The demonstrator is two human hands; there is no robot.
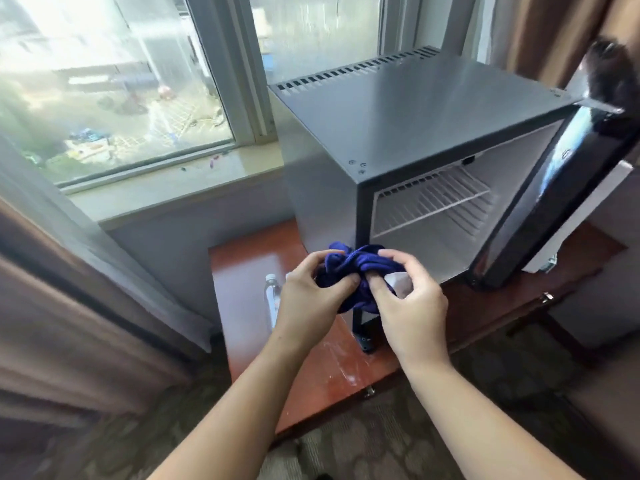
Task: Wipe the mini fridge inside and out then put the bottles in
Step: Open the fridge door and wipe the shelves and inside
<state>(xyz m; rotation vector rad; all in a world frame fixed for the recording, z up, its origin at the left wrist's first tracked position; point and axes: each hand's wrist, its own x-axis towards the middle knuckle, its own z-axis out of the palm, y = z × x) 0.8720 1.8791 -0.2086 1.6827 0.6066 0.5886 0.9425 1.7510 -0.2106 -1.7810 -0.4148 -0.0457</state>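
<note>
- Crumpled blue cloth (349, 271), soft and plush, is gripped by left hand (311, 299) and right hand (408, 306), fingers clenched on it.
- Mini fridge (415, 123) is set on the glossy red-brown counter (242, 306), door (561, 188) open, white wire shelf (433, 202) inside.
- Clear plastic bottle (272, 296) lies beside the fridge; likely to be knocked off while wiping.

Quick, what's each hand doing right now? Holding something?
Left hand: closed, gripping the bunched blue cloth.
Right hand: closed, pinching the same blue cloth.
</note>
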